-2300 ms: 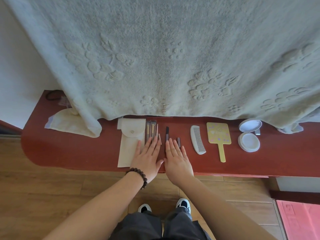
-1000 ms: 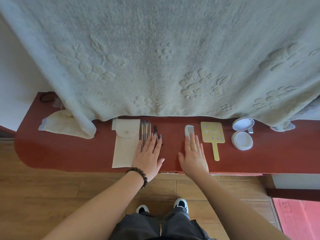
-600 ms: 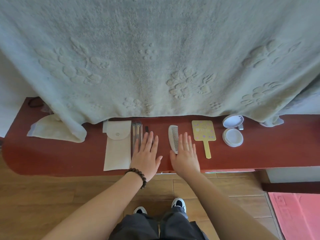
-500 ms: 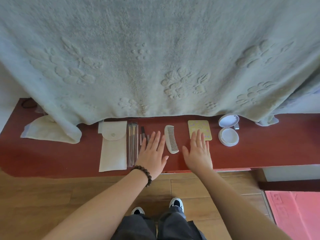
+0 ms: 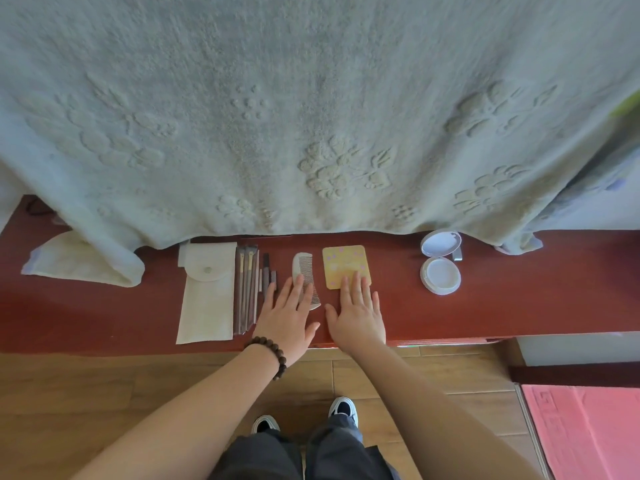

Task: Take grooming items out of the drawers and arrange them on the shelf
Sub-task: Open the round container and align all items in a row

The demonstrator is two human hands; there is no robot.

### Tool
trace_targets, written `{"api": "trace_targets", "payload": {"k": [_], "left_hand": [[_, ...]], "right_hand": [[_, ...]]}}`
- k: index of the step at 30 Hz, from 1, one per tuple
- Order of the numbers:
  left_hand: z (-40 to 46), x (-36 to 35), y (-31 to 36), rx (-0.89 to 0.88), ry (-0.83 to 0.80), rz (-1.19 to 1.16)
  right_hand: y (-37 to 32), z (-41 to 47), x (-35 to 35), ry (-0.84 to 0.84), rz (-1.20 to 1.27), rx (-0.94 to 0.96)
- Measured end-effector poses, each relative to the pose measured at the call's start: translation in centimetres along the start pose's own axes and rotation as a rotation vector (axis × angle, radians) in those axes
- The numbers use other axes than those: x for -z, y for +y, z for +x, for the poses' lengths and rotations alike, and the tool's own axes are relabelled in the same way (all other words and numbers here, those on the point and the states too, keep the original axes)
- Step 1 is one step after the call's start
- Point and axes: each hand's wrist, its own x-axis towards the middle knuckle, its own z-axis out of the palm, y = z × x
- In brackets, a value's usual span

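Observation:
On the red-brown shelf (image 5: pixel 519 306) lie, from left to right, a cream pouch (image 5: pixel 206 292), a row of thin brushes and pencils (image 5: pixel 247 289), a white comb (image 5: pixel 303 271), a yellow hand mirror (image 5: pixel 344 265) and an open round compact (image 5: pixel 440 268). My left hand (image 5: pixel 289 317), with a bead bracelet at the wrist, lies flat with its fingers spread over the comb's lower end. My right hand (image 5: pixel 356 313) lies flat on the mirror's lower part and hides its handle. Neither hand grips anything.
A large pale towel (image 5: pixel 311 116) hangs over the back of the shelf. A folded cream cloth (image 5: pixel 83 265) lies at the shelf's left end. Below are wooden floor boards, my shoes and a pink mat (image 5: pixel 588 431) at the lower right.
Both hands slid to the right along the shelf: the left from the pencils to the comb, the right from the comb to the mirror. The comb and mirror now lie closer to the brushes.

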Motion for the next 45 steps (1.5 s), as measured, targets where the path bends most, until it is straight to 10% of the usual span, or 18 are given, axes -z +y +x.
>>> {"api": "trace_targets", "payload": {"k": [6,12,36,40,45], "left_hand": [[0.2,0.3,0.9,0.044,-0.004,-0.017],[0.4,0.4,1.9,0.086,0.006,-0.011],[0.8,1.5,1.8,0.104,0.012,-0.010],[0.2,1.0,2.1,0.085,0.029,0.018],[0.3,0.1,1.9,0.042,-0.002,-0.001]], "right_hand": [[7.1,0.1,5.0,0.418,0.213,-0.131],[14.6,1.9,7.2,0.255,0.307,-0.261],[7.6,1.8,3.7,0.528,0.112,0.036],[3.8,-0.1,1.6,0.238,-0.137,0.331],[3.1,-0.3,-0.2,0.029,-0.217,0.214]]}}
